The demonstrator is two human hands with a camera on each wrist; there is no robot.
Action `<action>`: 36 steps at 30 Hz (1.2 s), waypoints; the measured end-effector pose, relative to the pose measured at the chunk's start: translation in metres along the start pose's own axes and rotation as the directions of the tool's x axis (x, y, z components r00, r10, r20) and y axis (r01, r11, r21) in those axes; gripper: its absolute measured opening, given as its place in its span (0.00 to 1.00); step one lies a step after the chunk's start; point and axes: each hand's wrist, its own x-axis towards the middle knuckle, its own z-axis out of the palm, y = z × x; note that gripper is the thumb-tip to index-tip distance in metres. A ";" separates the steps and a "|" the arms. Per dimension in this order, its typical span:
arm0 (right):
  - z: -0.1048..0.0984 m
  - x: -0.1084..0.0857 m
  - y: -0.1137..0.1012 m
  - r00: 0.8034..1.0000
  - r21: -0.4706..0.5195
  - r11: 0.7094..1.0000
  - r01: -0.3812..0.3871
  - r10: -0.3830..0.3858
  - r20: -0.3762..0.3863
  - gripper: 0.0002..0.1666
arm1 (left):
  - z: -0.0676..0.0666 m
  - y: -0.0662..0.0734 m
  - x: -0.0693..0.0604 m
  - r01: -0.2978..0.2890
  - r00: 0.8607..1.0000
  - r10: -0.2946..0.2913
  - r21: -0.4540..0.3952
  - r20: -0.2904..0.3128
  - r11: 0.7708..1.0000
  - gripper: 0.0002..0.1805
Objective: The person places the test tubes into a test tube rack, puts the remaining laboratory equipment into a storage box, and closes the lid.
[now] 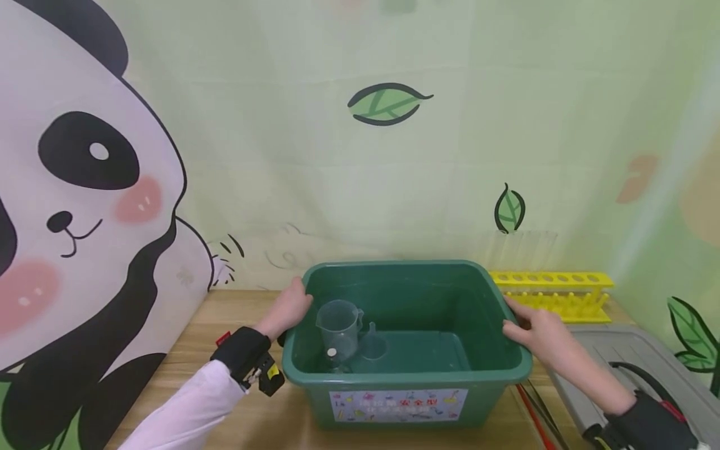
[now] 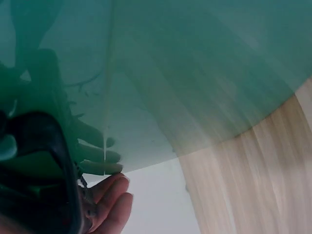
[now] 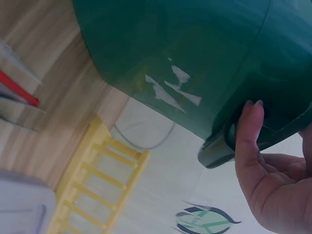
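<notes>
A green plastic tub (image 1: 405, 377) with a printed label on its front stands on the wooden table. My left hand (image 1: 288, 307) grips its left rim; in the left wrist view the fingers (image 2: 114, 209) reach the tub's outer wall. On the opposite side my right hand (image 1: 548, 337) holds the right rim, its fingers (image 3: 249, 129) curled at the edge in the right wrist view. Inside, toward the left, are a clear measuring beaker (image 1: 339, 328), a small funnel (image 1: 374, 345) and a small clear bottle with a white top (image 1: 332, 354).
A yellow test tube rack (image 1: 551, 279) with clear tubes (image 1: 520, 250) stands behind the tub at right. A grey lid-like tray (image 1: 590, 344) lies under my right forearm. Thin red and dark tools (image 1: 531, 409) lie beside the tub. A panda-printed cloth (image 1: 270, 156) hangs behind.
</notes>
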 end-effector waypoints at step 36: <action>0.043 -0.050 0.085 0.909 -0.188 0.930 -0.317 0.355 0.221 0.10 | -0.003 0.000 -0.002 0.024 1.000 -0.024 0.000 -0.003 1.000 0.19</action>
